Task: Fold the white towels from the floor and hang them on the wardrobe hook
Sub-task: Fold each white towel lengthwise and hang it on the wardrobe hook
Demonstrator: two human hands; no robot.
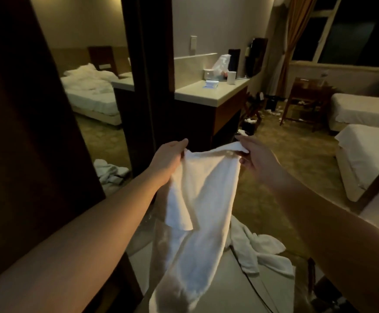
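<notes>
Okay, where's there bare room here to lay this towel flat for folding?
Bare counter lies nearer than the blue packet; its back by the plastic bag is crowded. Open carpet runs between counter and beds. The floor below is cluttered by another towel. Both hands, left and right, pinch the held towel.

A pale counter (pixel 209 91) carries a plastic bag (pixel 222 64), with a wooden chair (pixel 301 98) near two white beds (pixel 364 141).

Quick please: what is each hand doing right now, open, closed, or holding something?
Left hand: closed, fingers pinch the top edge of the white towel.
Right hand: closed, fingers pinch the other top corner of the same towel.
</notes>
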